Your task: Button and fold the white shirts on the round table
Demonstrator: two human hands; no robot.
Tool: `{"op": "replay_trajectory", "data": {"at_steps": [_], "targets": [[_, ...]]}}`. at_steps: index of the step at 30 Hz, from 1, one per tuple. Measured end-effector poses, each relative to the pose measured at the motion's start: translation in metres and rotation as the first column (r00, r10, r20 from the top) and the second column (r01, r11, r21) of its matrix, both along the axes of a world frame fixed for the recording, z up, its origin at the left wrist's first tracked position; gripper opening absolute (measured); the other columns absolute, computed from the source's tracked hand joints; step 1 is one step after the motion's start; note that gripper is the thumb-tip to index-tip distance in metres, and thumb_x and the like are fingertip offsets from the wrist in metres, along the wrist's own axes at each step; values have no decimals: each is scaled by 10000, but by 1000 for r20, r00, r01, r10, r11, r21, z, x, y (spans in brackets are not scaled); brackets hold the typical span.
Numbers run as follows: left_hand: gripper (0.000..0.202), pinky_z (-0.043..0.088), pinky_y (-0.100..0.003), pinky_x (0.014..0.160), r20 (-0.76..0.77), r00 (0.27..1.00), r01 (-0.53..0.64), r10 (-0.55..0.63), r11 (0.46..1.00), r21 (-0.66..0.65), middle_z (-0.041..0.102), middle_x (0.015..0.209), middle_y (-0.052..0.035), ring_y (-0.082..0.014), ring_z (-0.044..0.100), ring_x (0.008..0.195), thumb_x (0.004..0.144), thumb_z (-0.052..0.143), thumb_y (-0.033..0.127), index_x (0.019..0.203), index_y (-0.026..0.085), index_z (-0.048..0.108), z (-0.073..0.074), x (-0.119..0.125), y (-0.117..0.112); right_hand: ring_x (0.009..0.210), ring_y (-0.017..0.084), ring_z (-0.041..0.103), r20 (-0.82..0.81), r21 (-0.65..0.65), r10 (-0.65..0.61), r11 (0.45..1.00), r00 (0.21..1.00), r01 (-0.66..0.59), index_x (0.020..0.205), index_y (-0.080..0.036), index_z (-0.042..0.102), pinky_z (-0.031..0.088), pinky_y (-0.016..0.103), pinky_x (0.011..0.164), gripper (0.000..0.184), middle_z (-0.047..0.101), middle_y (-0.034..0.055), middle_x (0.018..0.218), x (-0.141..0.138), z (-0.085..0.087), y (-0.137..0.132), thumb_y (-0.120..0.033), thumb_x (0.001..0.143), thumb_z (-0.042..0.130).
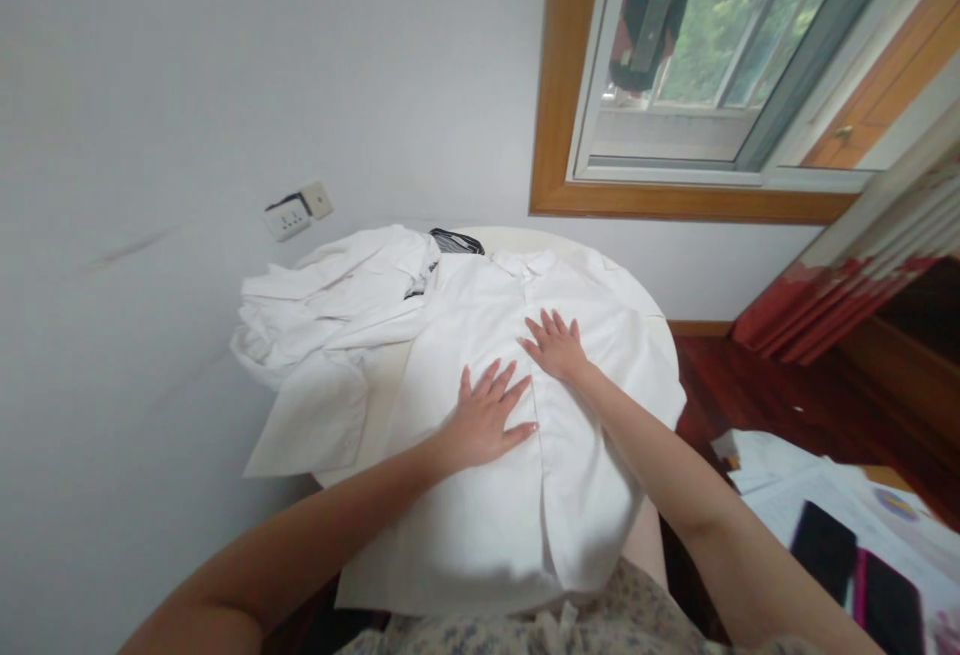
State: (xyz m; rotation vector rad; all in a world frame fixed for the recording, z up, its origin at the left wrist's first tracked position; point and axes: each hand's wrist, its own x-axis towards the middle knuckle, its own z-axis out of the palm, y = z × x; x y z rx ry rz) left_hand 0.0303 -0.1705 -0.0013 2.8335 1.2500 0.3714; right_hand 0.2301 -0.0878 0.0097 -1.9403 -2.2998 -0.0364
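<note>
A white button-front shirt (480, 515) lies spread front side up over a round table, its collar at the far side and its hem hanging towards me. My left hand (484, 417) rests flat on the shirt, left of the button line, with fingers spread. Higher up, near the chest, my right hand (555, 345) also lies flat with its fingers apart, close to the button line. Neither hand grips any cloth. To the left, a heap of white clothing (337, 285) sits on the table, with one part draping over the edge.
Behind the shirt lies a black-and-white striped item (457, 242). A wall socket (287, 219) is beyond the heap, and a wood-framed window (555, 115) at the back right. Papers (787, 475) and two dark phones (823, 547) lie at lower right, near a red-and-white curtain (825, 280).
</note>
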Motion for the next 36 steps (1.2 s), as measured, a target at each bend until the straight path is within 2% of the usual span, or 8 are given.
{"op": "replay_trajectory", "data": {"at_steps": [4,8,11,15,18,24,29,36], "targets": [[576,268,-630,1077,6,998,-61,61,998,15,481,1443,-107,-350,415,1325,917,346,604,1378,285,476,17,5,28,1457,328,148,-12,33,15,999,1000,-15,1508,-263,290,146,605,1114,661,212,122,1582,-2,-10,-6,-612,954,195],[469,306,-463,1115,67,995,-87,78,986,144,500,1422,-128,-256,432,1325,976,274,309,1367,157,484,35,17,102,1457,326,154,-5,46,3,999,1000,-3,1509,-264,286,147,605,1112,668,222,122,1579,-6,-9,-10,-616,951,175],[475,285,-452,1132,46,994,-102,97,987,126,481,1440,-132,-234,397,1360,955,286,223,1389,133,458,26,16,153,1458,320,153,3,45,5,999,1000,-5,1507,-262,292,148,599,1114,684,224,122,1579,-9,-8,-12,-631,945,161],[503,274,-523,1129,61,982,-184,181,981,54,418,1491,-109,-291,347,1395,956,339,431,1394,222,472,-6,-6,191,1457,319,156,-16,41,28,999,999,-27,1499,-270,307,132,594,1122,680,227,113,1580,-9,-7,-13,-638,941,182],[562,244,-573,1126,96,955,-285,280,958,35,389,1505,-133,-340,317,1404,940,349,522,1402,224,465,-20,-26,205,1460,322,142,-13,39,36,999,999,-36,1499,-276,306,120,596,1126,684,216,101,1584,-9,-7,-16,-647,936,189],[586,235,-575,1130,115,903,-419,413,908,28,363,1491,-236,-378,268,1417,957,359,452,1407,84,437,-23,-43,215,1454,335,149,-13,-8,82,997,997,-82,1507,-275,283,155,621,1111,695,235,87,1580,-5,-5,-17,-656,935,185],[537,275,-534,1132,64,901,-434,430,895,103,387,1478,-232,-357,307,1406,959,392,391,1395,86,462,-26,-41,213,1388,291,325,-47,-28,-39,999,998,37,1482,-219,338,319,524,1073,666,374,125,1515,2,8,30,-599,964,162],[525,305,-524,1122,85,902,-432,423,889,154,417,1457,-233,-365,352,1382,953,419,388,1379,91,494,-27,-42,211,1452,270,186,2,-24,-170,985,985,170,1494,-272,315,184,560,1128,599,242,59,1581,34,-9,93,-543,979,170]]}}
